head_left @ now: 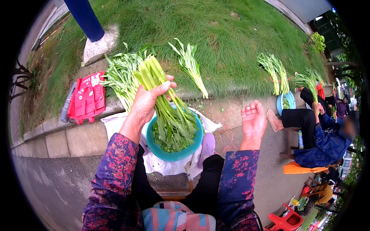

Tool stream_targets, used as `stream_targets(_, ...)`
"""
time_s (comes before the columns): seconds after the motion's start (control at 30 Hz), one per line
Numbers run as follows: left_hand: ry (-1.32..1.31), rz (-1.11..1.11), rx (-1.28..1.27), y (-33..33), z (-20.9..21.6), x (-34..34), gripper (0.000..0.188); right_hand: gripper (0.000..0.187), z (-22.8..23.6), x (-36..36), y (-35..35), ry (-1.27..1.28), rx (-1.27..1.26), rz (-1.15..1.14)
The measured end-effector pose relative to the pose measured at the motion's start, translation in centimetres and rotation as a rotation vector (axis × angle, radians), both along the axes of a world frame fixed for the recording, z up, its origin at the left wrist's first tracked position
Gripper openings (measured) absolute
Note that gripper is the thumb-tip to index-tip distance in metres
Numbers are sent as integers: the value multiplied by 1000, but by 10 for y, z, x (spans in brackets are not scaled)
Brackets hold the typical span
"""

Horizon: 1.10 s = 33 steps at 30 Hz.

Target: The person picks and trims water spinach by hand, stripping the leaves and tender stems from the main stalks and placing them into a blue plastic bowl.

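Observation:
My left hand [148, 101] is closed around a bunch of leafy green vegetables [178, 121], with the thick pale-green stem ends up and the leaves hanging down. Beneath those leaves is a teal basin [175, 157], holding loose green leaves [162, 140]. It rests between my legs on a white cloth [154, 166]. To the right, my right hand [253, 120] is palm up with loosely curled fingers, and nothing shows in it. A pile of the same greens [122, 73] lies beyond my left hand. A smaller bunch [189, 65] lies farther off, across the curb and grass.
At left, a red bag [88, 98] and a grey cylinder [68, 103] lie by the stone curb [86, 140]. A blue post [85, 19] stands behind. Red strings [228, 139] lie on the pavement. At right, a seated person [322, 142] handles greens near a blue basin [293, 101].

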State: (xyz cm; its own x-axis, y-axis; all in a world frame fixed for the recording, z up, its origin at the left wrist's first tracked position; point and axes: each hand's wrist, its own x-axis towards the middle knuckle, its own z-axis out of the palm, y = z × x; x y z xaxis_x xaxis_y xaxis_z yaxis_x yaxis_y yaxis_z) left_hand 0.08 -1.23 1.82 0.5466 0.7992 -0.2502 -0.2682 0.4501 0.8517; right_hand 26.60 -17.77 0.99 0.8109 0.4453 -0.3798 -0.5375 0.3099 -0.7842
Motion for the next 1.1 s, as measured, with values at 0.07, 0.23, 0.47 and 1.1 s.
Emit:
stream_targets(0.07,-10,-11,-3,2,-1,4,41,15,10,-44,20,-156,-72,172)
stream_targets(0.23,33,9,-19,5,-6,12,40,31,-5,-90,47,-159,-16,492)
stream_targets(0.47,61,151,-90,15,-14,-7,38,23,-13,-110,77,-308,-158,634)
stream_targets(1.1,-60,24,-337,3,-9,14,31,15,-4,-116,73,-754,-179,656)
